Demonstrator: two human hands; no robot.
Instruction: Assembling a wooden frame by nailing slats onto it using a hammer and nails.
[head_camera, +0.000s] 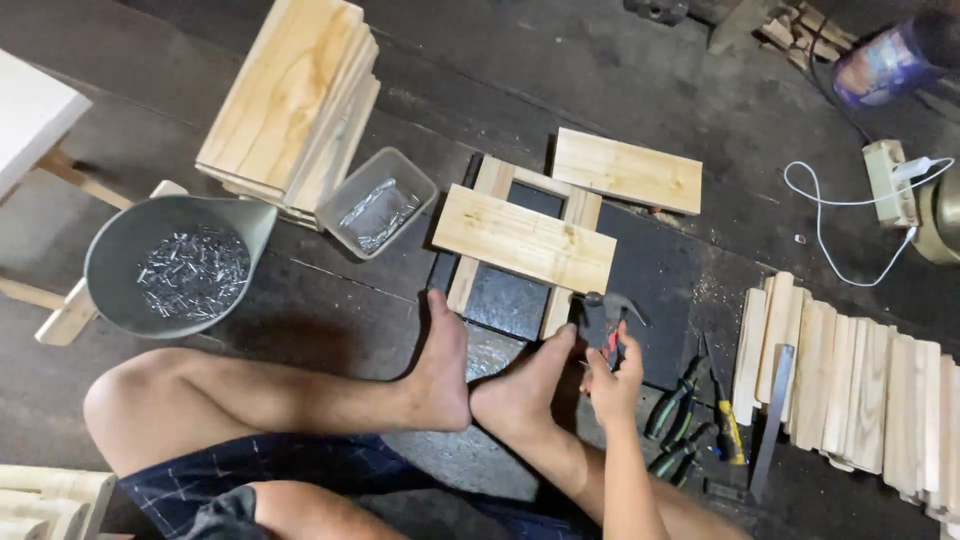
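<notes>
Hammer (603, 308) handle hidden by hand (612, 375).

The hammer (606, 318) handle is buried in the right hand's (613, 380) grip; the left hand is out of frame. Feet cover the near ends of the wooden rails (470, 270). Contents of the clear tub (377, 203) blur together.
</notes>
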